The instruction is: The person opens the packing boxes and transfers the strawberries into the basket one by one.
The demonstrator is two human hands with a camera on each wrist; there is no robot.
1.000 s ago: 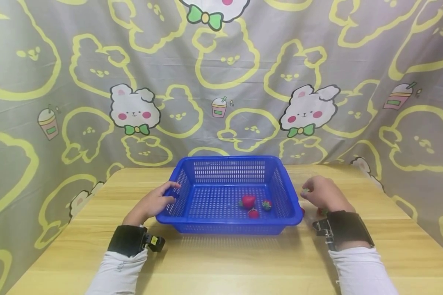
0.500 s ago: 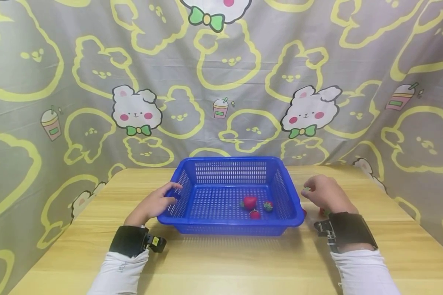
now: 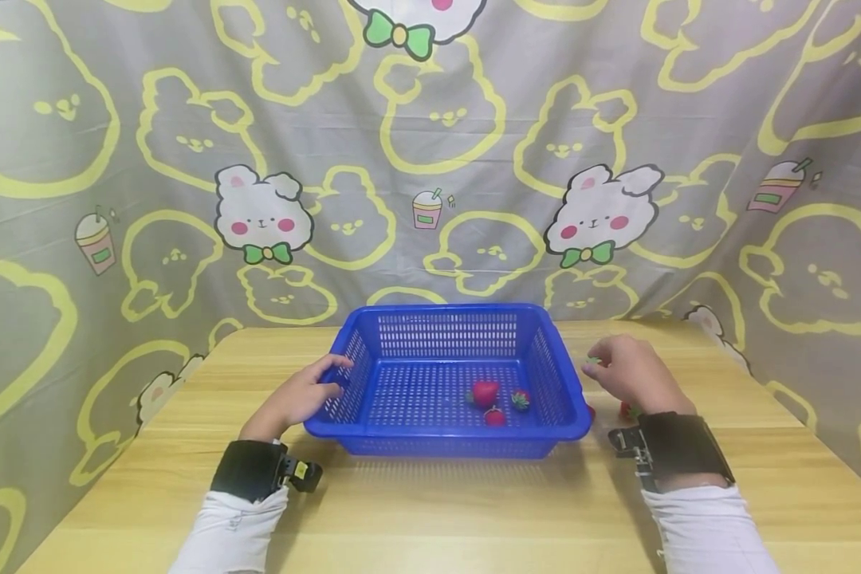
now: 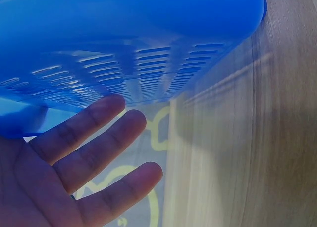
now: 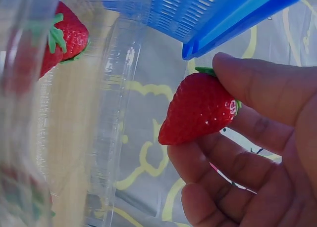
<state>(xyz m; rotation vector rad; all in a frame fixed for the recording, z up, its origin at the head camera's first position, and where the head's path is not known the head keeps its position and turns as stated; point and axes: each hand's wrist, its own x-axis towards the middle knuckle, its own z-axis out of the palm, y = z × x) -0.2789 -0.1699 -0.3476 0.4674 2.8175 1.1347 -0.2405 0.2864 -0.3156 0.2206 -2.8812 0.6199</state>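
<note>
Between thumb and fingers my right hand (image 3: 634,373) pinches a red strawberry (image 5: 198,108) with green leaves, just right of the blue plastic basket (image 3: 445,430). In the head view only its leaves (image 3: 594,361) show at the fingertips. My left hand (image 3: 303,395) lies at the basket's left side, thumb and index finger resting over the rim. Its other fingers (image 4: 106,143) stretch out straight and spread beneath the rim, outside the slotted wall. Inside the basket, towards the right, lie a large strawberry (image 3: 485,393) and two smaller ones (image 3: 520,399).
Below the right hand stands a clear plastic box (image 5: 116,118) with more strawberries (image 5: 74,31) in it, partly hidden by the arm and the basket in the head view. The wooden table (image 3: 438,518) ends at a patterned curtain (image 3: 473,263).
My right hand has risen slightly with the strawberry, beside the basket's right rim. The left hand and the basket keep their place.
</note>
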